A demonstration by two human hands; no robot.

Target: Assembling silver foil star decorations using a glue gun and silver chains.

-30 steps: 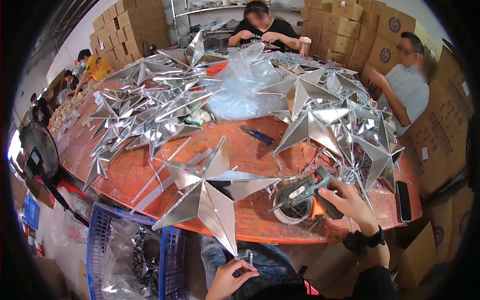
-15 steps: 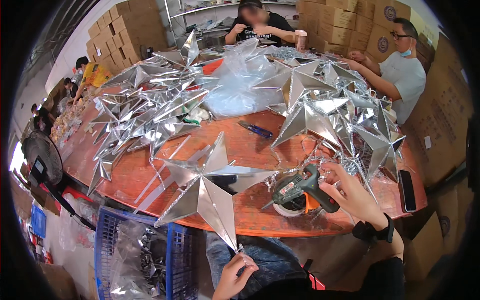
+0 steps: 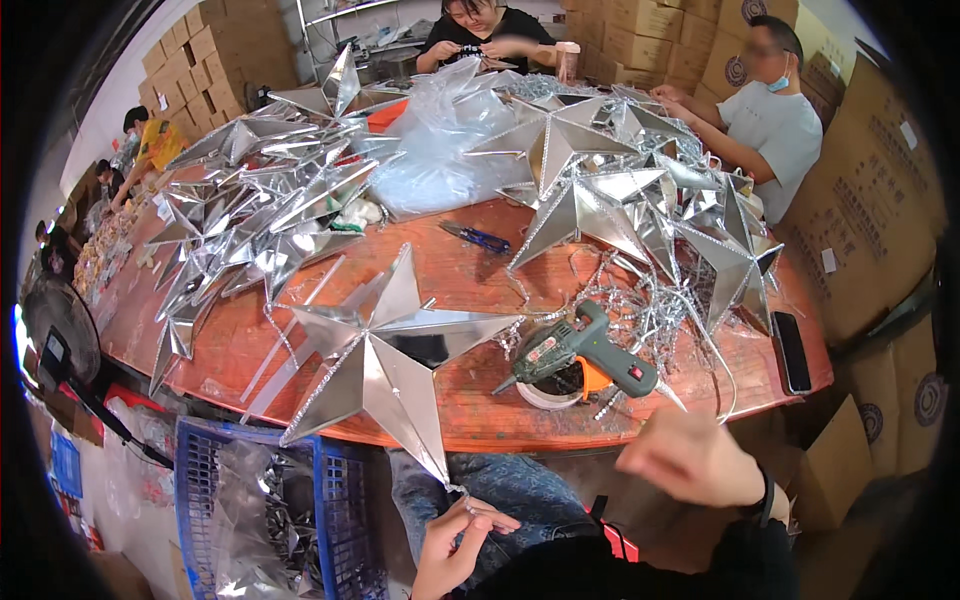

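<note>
Apparently to steady it, left hand (image 3: 452, 543) pinches bead strand (image 3: 457, 489) at near tip of silver star (image 3: 403, 395); right hand (image 3: 692, 456), near glue gun (image 3: 572, 345), blurred, cannot tell grip.

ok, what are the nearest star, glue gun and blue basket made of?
Star: thin sheet metal or metallised plastic, mirror-silver; flat faces throw reflections.
Glue gun: likely moulded plastic, dull dark green, by its rounded shell.
Basket: probably plastic, evenly blue, by its lattice walls.

Silver star (image 3: 395, 385), left fingers (image 3: 482, 509) at tip, glue gun (image 3: 553, 350), blurred right fingers (image 3: 648, 462) perhaps curled
</note>
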